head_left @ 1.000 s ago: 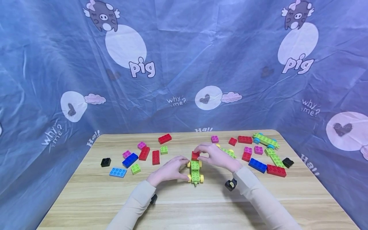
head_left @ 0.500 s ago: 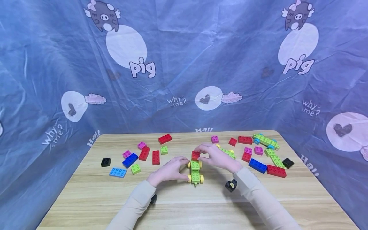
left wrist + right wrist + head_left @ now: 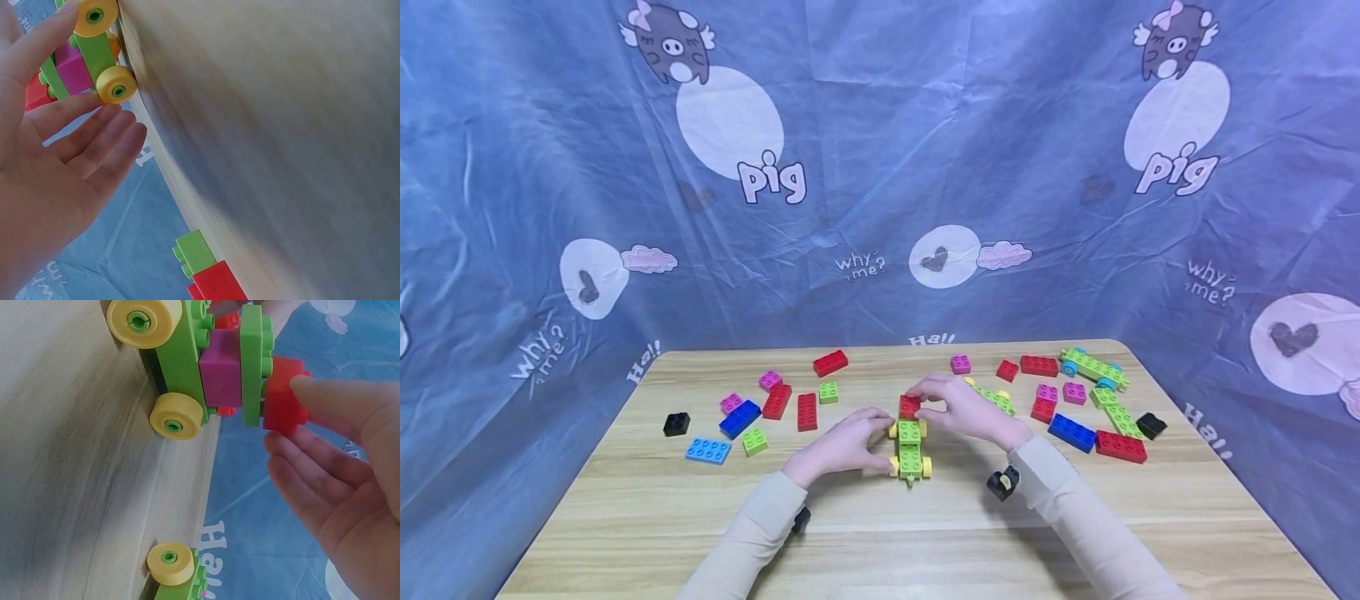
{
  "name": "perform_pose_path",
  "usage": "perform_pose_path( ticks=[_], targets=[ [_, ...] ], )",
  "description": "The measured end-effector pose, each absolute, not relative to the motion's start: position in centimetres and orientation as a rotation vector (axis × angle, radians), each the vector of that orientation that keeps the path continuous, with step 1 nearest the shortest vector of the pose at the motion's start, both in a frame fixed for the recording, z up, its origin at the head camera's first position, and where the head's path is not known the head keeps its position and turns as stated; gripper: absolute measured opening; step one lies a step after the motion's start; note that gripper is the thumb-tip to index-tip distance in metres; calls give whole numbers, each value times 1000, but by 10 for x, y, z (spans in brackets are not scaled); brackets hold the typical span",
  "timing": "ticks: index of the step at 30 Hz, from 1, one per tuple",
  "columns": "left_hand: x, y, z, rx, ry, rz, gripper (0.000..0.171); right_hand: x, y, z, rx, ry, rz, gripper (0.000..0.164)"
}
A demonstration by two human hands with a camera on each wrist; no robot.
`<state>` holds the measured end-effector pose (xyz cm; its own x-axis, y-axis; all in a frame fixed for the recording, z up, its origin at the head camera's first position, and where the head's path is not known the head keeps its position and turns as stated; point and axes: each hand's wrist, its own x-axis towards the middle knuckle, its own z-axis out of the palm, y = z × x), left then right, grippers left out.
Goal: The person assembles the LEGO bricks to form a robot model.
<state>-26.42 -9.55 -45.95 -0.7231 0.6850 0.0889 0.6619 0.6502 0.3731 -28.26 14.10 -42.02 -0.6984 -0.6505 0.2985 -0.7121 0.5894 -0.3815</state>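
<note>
A green toy car base [image 3: 910, 462] with yellow wheels [image 3: 115, 85] stands at mid-table. On it sit a magenta brick [image 3: 220, 369] and, above that, a green brick [image 3: 252, 369]. My left hand [image 3: 842, 446] steadies the car from the left, thumb at the near wheel and index finger at the far wheel; its other fingers are loosely bent. At the far end of the upper green brick is a red brick [image 3: 284, 394], pinched between the thumb and fingers of my right hand [image 3: 962, 408].
Beyond the right hand is another yellow-wheeled green base [image 3: 996, 397]. A blue-wheeled base [image 3: 1093, 368] stands at the back right, near a blue brick [image 3: 1072, 432] and several loose bricks. More lie leftward, including a light blue brick [image 3: 708, 450] and a black brick [image 3: 677, 423].
</note>
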Motion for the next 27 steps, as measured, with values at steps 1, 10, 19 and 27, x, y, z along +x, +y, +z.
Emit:
perform_pose_path(
  ticks=[1,10,19,27],
  targets=[
    [-264,-95,-460,1145,2799,594,80,-283,141,-421,1157,-2686,732,31],
    [-263,-96,-457,1116,2789,597,79,-283,141,-421,1134,-2712,743,32],
    [-264,-95,-458,1120,2795,582,80,-284,141,-421,1144,-2727,732,31],
    [-264,-95,-458,1105,2788,578,79,-288,141,-419,1218,-2687,677,30]
  ],
)
